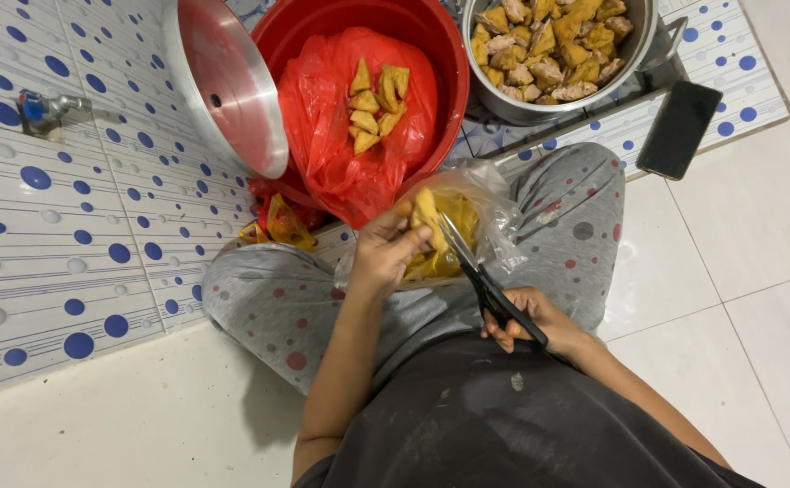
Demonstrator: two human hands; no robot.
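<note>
Person sits cross-legged on floor. Left hand (384,248) grips a yellow tofu piece (426,210) w/ fingers closed round it, held over a clear plastic bag (494,212) of more pieces resting on lap. Right hand (531,318) closed on black scissors (484,280), blades pointing far-left, tips at the tofu piece. Far side: red tub (445,54) lined w/ red bag (323,117) holding cut pieces, metal lid (223,81) leaning at its left, steel pot (641,36) of tofu to the right, black phone (679,128) beside it.

Bright, even indoor light w/ soft shadows, sharp focus, slight wide-angle edge bending.
</note>
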